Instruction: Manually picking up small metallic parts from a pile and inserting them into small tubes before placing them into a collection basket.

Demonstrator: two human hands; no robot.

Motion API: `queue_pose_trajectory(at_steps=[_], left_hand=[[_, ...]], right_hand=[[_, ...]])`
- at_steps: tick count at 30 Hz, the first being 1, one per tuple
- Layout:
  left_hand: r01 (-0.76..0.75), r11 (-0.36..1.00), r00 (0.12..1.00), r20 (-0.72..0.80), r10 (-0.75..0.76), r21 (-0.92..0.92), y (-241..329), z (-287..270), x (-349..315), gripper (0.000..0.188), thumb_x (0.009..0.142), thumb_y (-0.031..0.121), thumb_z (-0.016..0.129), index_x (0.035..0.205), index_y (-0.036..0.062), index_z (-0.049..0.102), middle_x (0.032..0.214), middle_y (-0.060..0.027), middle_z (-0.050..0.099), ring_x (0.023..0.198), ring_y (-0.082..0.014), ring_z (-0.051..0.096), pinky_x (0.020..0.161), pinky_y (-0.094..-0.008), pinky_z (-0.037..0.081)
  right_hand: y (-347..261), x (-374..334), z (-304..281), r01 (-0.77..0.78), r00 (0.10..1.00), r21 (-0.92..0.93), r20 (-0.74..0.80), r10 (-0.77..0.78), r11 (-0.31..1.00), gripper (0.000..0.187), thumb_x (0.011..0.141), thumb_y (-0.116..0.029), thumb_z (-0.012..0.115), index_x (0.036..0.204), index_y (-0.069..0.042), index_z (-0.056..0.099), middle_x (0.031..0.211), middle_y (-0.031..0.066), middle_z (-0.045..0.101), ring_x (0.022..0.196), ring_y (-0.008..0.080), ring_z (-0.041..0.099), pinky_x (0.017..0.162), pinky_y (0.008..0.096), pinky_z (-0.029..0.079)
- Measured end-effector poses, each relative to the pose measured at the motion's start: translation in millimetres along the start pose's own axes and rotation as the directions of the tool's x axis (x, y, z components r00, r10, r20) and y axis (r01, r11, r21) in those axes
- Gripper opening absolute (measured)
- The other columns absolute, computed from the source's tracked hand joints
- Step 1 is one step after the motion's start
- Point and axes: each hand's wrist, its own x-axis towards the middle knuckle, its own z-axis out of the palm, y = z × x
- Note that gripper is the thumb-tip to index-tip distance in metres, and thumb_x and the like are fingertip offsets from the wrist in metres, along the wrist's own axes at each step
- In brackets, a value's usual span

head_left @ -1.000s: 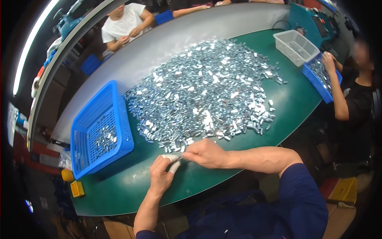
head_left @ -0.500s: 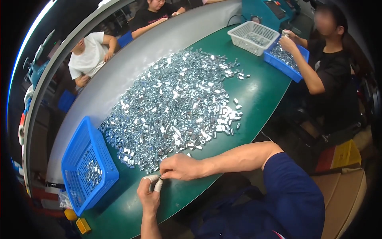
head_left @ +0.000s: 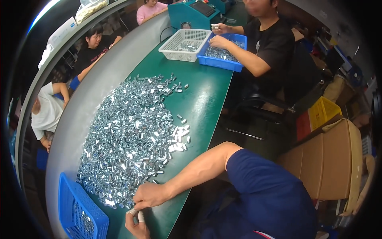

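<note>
Both my hands meet at the near edge of a large pile of small shiny metal pieces (head_left: pixel 123 139) on the green tabletop (head_left: pixel 201 101). My left hand (head_left: pixel 137 226) is closed, with pale wraps on its fingertips and its thumb and finger raised toward the other hand. Just above it, my right hand (head_left: pixel 150 195) reaches in with bent fingers pinched together at the same spot. Anything between the fingertips is too small or hidden to make out. Left of my hands stands a blue perforated basket (head_left: pixel 93 207) with some metal pieces inside.
At the table's far end are a white basket (head_left: pixel 178 55) and a blue bin (head_left: pixel 217 63) of metal pieces, where a co-worker (head_left: pixel 264 44) works. Behind them stands a teal machine (head_left: pixel 187 18). Other people sit beyond the grey table edge. A brown chair back (head_left: pixel 318 163) is at right.
The whole view has swung to the right, so the pile, baskets and my hands appear farther left, the near ones lower too. My hands stay together beside the pile.
</note>
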Motion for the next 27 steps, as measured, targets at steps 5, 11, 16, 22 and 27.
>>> queue_pose_trajectory(at_steps=[5,11,16,22,27], left_hand=[[-0.025,0.999,1.0,0.003,0.025,-0.037,5.1,-0.3,-2.4,0.015,0.095,-0.001,0.07,0.11,-0.0045,0.071,0.104,-0.0091,0.071,0.095,-0.0187,0.066,0.083,-0.0304,0.055],[-0.199,0.945,0.96,-0.143,0.241,0.261,-3.2,-32.1,-3.1,0.011,0.091,0.004,0.071,0.098,-0.0033,0.067,0.093,-0.0122,0.068,0.083,-0.0234,0.064,0.079,-0.0351,0.052],[-0.151,0.894,0.858,-0.393,0.33,0.422,-2.7,-99.3,17.2,0.012,0.088,-0.008,0.071,0.096,-0.0029,0.065,0.095,-0.0144,0.07,0.087,-0.0289,0.067,0.086,-0.0372,0.053],[-0.03,0.683,0.762,-0.425,0.488,0.73,24.0,-139.9,43.2,0.023,0.09,0.002,0.074,0.113,-0.0004,0.072,0.111,-0.014,0.072,0.102,-0.0312,0.068,0.092,-0.0399,0.053],[-0.127,0.852,0.956,-0.167,0.242,0.508,-1.7,-76.8,30.5,0.03,0.086,0.002,0.077,0.115,0.0037,0.071,0.113,-0.0153,0.071,0.107,-0.0342,0.068,0.093,-0.0404,0.054]], right_hand=[[-0.4,-3.4,1.2,0.088,0.996,0.099,-0.041,-0.084,0.991,0.028,0.088,-0.031,0.068,0.084,-0.003,0.069,0.079,0.019,0.069,0.077,0.0405,0.067,0.068,0.0482,0.05],[-9.5,-1.0,-1.2,0.13,0.959,0.058,-0.26,-0.111,0.99,0.031,0.095,-0.029,0.069,0.077,-0.005,0.061,0.071,0.0154,0.063,0.067,0.0363,0.064,0.061,0.0439,0.048],[-9.3,-1.6,-5.4,0.059,0.981,-0.006,-0.182,-0.059,0.998,0.024,0.096,-0.027,0.071,0.083,-0.007,0.066,0.071,0.0125,0.064,0.067,0.0318,0.066,0.059,0.0411,0.048],[-15.7,2.6,-9.8,0.08,0.986,0.075,-0.152,-0.068,0.994,0.022,0.094,-0.017,0.074,0.08,-0.001,0.067,0.069,0.0097,0.063,0.057,0.0188,0.056,0.055,0.0352,0.044],[-23.3,1.3,-6.7,-0.006,0.994,0.094,-0.106,0.016,0.996,0.024,0.094,-0.02,0.074,0.08,-0.002,0.067,0.067,0.0133,0.062,0.059,0.0261,0.059,0.056,0.0383,0.045]])
